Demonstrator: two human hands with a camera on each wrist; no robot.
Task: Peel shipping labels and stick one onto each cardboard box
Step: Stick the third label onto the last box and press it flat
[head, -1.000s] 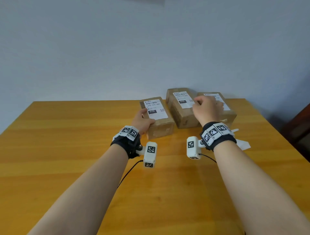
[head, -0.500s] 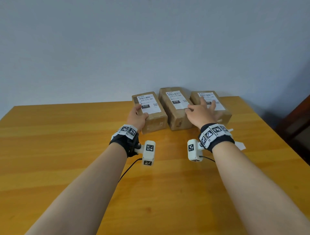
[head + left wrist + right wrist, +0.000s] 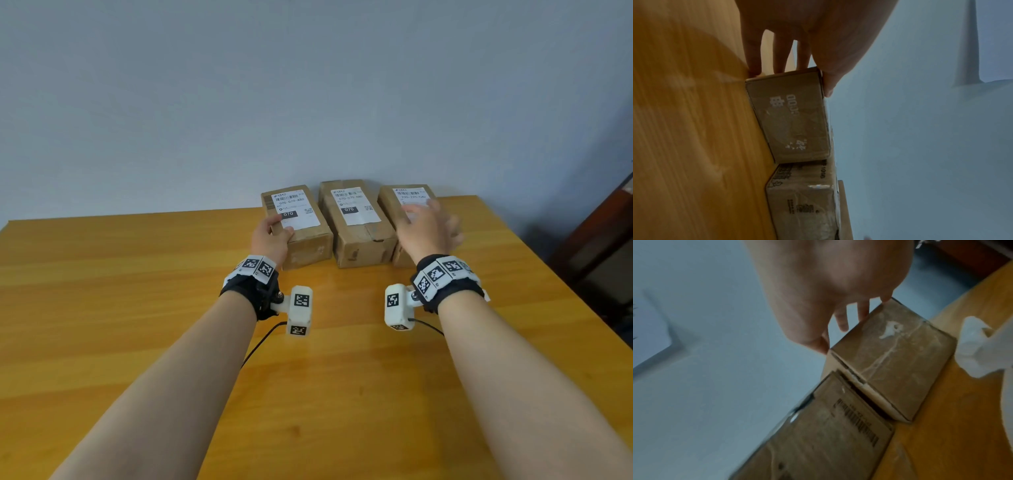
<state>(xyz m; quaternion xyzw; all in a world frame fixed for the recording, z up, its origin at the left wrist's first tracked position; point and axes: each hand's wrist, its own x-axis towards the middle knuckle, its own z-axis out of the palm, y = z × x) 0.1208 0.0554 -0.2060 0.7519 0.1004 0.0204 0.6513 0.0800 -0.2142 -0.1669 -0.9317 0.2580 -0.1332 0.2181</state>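
Observation:
Three cardboard boxes stand side by side at the table's far edge, each with a white shipping label on top: the left box (image 3: 301,240) (image 3: 789,120), the middle box (image 3: 363,236) (image 3: 828,434) and the right box (image 3: 388,205) (image 3: 890,360). My left hand (image 3: 274,228) (image 3: 795,78) grips the left box's near-left corner, with the thumb on top and the fingers down its side. Over the right box's label lies my right hand (image 3: 424,216) (image 3: 855,321), blurred, with its fingers straight and spread.
The wooden table (image 3: 137,308) ends at a grey wall just behind the boxes. Crumpled white backing paper (image 3: 978,350) lies to the right of the right box. Dark furniture (image 3: 599,246) stands past the table's right edge.
The boxes have slid farther toward the wall and now stand in a row. My right hand uncurled from a fist and moved right onto the right box. The left hand kept its hold.

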